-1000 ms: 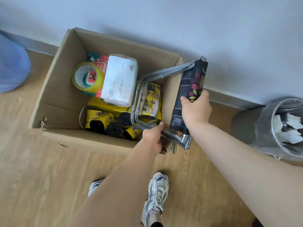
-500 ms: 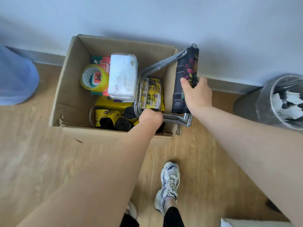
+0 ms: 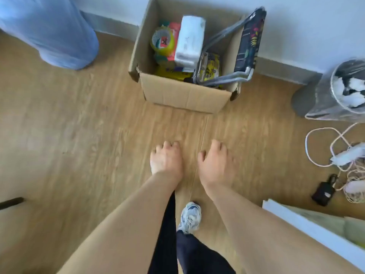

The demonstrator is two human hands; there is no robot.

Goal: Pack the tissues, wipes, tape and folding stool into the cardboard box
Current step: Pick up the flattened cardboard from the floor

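Observation:
The open cardboard box (image 3: 183, 93) stands on the wood floor by the wall. Inside it lie a yellow tape roll (image 3: 162, 41), a white tissue pack (image 3: 190, 41), a red wipes pack (image 3: 174, 31) and yellow packets (image 3: 210, 67). The folding stool (image 3: 247, 42), with metal legs and a dark patterned seat, leans in the box's right side and sticks out over its rim. My left hand (image 3: 166, 158) and my right hand (image 3: 215, 165) hang over the floor well in front of the box, both empty with loosely curled fingers.
A lined waste bin (image 3: 339, 91) stands at the right. White cables and a power strip (image 3: 347, 155) and a black adapter (image 3: 324, 192) lie on the floor beyond it. A blue water jug (image 3: 53, 30) sits at the left, a white board (image 3: 316, 230) at lower right.
Both hands have let go of the folding stool and pulled back from the box. The stool stays leaning in the box. The view has backed away.

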